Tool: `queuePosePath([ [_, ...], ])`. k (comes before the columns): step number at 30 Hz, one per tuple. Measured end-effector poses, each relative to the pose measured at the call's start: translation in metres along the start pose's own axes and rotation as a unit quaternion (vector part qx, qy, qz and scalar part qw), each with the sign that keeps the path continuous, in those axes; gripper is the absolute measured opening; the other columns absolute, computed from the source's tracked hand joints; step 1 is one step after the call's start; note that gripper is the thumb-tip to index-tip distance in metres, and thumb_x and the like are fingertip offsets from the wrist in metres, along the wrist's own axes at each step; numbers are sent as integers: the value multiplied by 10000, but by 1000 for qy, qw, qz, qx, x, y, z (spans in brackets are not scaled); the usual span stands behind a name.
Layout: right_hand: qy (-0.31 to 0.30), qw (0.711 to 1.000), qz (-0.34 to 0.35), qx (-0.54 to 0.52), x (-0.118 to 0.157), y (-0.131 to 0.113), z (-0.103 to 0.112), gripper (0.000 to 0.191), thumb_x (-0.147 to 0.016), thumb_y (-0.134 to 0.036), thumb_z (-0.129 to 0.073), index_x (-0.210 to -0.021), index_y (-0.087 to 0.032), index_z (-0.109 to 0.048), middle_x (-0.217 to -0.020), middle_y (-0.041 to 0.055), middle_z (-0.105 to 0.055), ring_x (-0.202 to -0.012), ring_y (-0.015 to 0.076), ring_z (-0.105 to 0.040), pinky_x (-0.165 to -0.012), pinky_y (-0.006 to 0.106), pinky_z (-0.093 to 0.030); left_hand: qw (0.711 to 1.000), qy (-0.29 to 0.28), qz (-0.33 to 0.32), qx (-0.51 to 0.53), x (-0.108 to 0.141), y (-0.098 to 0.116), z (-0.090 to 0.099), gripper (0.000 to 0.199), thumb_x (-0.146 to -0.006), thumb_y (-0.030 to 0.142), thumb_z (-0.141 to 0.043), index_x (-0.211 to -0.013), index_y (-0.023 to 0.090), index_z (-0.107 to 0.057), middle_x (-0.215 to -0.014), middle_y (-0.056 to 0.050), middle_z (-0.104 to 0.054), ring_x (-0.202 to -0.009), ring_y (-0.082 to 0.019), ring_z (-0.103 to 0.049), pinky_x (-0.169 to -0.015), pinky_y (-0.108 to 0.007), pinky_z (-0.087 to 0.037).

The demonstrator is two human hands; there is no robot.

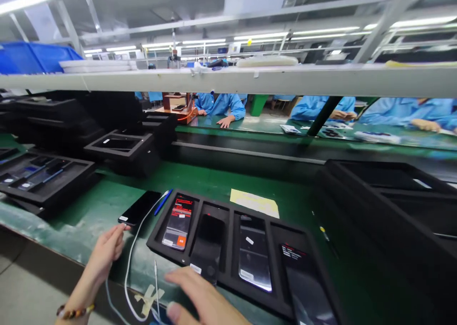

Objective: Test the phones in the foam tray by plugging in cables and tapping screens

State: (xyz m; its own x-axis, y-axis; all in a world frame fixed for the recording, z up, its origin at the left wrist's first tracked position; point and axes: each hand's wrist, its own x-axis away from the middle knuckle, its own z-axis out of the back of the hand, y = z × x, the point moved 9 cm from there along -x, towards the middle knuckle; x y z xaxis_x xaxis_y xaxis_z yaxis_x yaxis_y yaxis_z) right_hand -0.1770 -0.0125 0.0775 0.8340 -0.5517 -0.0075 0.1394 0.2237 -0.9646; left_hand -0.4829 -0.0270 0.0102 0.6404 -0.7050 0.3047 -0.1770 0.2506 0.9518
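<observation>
Left hand is pinched closed at the black phone, near the surface's front edge, what is gripped being unclear, and if the white cable is caught by the open, seemingly empty right hand, the phone could be dragged off.

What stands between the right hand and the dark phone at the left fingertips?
A white cable runs along the right side of the dark phone, between it and the right hand. The front left corner of the black tray also lies close by. Above both, the way looks open.
</observation>
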Motion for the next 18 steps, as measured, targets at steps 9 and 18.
queuePosePath([
  [9,41,950,-46,-308,-101,26,-58,1300,-812,-1142,-443,-1690,-191,-570,-1727,184,-530,-1628,386,-475,-1380,549,-310,995,30,-47,84,74,-24,8,821,-629,900,-935,-993,192,-731,-648,93,-236,-524,-74,-213,-481,-194,-195],
  [18,221,786,24,-577,-71,15,45,959,-773,-1015,-748,-1218,-176,-883,-1301,181,-823,-1275,397,-754,-1102,530,-609,921,-381,-64,-55,114,-15,-162,760,-890,1001,-613,-948,244,-569,-612,77,-305,-498,-110,-228,-467,-254,-186],
])
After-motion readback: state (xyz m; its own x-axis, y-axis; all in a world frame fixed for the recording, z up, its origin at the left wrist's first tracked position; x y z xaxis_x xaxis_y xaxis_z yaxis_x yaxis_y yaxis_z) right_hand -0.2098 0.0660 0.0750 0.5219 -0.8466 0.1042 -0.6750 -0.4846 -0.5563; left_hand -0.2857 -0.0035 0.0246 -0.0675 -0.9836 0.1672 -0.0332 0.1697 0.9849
